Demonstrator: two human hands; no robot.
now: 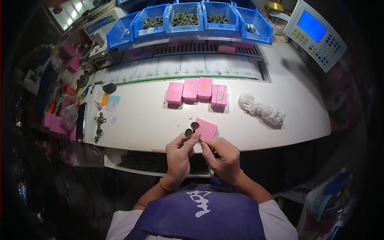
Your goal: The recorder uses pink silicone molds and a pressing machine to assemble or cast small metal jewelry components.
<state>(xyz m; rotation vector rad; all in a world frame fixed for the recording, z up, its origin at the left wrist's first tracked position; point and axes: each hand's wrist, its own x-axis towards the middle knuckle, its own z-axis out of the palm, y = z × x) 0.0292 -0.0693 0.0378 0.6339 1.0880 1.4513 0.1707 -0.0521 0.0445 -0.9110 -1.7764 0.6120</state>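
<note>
My left hand [179, 156] is closed around a dark green piece with two round, cup-like ends [195, 126], its thumb pressed against it. The two cups stick up past the fingertips. Close by on the right, my right hand [223, 158] has its thumb and forefinger pinched together beside the piece; what lies between them is too small to tell. Just beyond the fingers, a pink block [209, 129] with a yellow mark lies on the white table [140, 120], partly covered by the green piece. Farther back stand several more pink blocks [190, 90] in a row.
Blue bins [186, 29] of dark green pieces line the back. A twisted white cloth [262, 110] lies to the right, below a keypad panel [316, 34]. Small green pieces [99, 126] rest at left. Under the table edge, an open drawer [158, 173] holds dark green bits.
</note>
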